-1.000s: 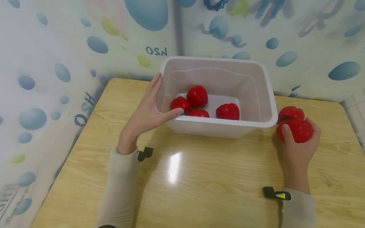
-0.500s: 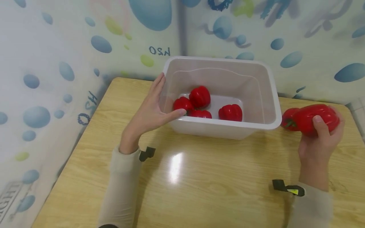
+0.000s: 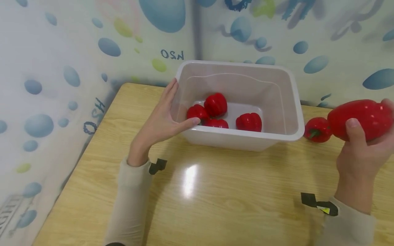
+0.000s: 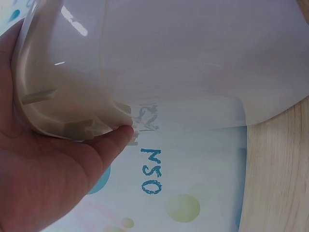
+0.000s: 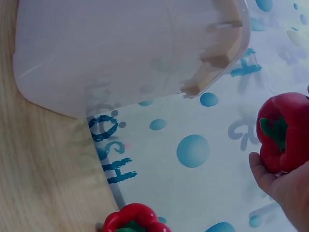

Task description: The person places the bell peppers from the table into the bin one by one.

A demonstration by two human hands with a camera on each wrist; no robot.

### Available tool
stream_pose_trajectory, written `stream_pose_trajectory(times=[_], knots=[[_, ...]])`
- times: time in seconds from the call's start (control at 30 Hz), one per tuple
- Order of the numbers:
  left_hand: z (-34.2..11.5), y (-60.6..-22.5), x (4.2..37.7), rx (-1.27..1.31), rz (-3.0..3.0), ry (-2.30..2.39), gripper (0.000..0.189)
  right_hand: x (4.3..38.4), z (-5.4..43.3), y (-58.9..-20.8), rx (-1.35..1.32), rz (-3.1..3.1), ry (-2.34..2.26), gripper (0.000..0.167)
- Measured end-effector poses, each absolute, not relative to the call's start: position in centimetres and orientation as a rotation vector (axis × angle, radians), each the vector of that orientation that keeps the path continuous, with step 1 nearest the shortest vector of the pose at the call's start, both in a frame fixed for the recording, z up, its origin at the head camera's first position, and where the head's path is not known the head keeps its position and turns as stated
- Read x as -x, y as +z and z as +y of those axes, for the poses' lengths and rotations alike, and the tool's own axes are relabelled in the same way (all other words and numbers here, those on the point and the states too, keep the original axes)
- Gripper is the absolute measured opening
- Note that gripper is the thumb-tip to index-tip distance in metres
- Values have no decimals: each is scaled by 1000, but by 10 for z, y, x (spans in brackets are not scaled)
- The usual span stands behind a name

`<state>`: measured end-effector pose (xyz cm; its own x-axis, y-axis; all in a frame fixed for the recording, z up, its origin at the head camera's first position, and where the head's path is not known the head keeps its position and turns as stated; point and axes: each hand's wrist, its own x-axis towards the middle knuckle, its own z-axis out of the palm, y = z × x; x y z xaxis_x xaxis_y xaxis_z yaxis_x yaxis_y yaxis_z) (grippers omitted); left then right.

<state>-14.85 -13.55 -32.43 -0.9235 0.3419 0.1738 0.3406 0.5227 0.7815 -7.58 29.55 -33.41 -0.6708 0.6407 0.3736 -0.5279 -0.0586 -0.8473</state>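
Observation:
My left hand (image 3: pixel 157 121) grips the left end of a white plastic tub (image 3: pixel 227 136), its thumb on the front rim and its fingers along the side. In the left wrist view, fingertips touch the underside of the tub's rim (image 4: pixel 63 130). My right hand (image 3: pixel 361 160) holds a large red bell pepper (image 3: pixel 361 118) above the table at the far right. The pepper's green stem (image 5: pixel 276 131) shows in the right wrist view. Another red bell pepper (image 3: pixel 318 130) lies on the table between the tub and that hand. Several red bell peppers (image 3: pixel 216 104) lie inside the tub.
The wooden table (image 3: pixel 227 194) carries the tub near its back edge. Behind and to the left stands a pale wall (image 3: pixel 123 20) printed with blue and green spots. Dark camera straps sit on both wrists.
My right hand has lifted the pepper it holds and carried it rightward, away from the pepper beside the tub, turning it. The left hand keeps its place on the tub.

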Motion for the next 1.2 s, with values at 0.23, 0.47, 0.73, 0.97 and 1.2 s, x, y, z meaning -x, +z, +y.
stream_pose_trajectory(times=[0.23, 0.47, 0.73, 0.97, 1.2], knots=[[-135, -324, 149, -624, 2727, 1420, 112, 71, 281, -317, 98, -1772, 1531, 73], [-135, -326, 148, -636, 2715, 1436, 111, 73, 267, -314, -180, -1802, 1530, 68], [-136, -324, 148, -599, 2734, 1401, 112, 76, 255, -314, -310, -1878, 1481, 68], [-136, -324, 148, -609, 2731, 1407, 111, 76, 250, -315, -328, -1924, 1412, 68], [-136, -324, 149, -606, 2741, 1397, 112, 75, 247, -315, -266, -2022, 1350, 82]])
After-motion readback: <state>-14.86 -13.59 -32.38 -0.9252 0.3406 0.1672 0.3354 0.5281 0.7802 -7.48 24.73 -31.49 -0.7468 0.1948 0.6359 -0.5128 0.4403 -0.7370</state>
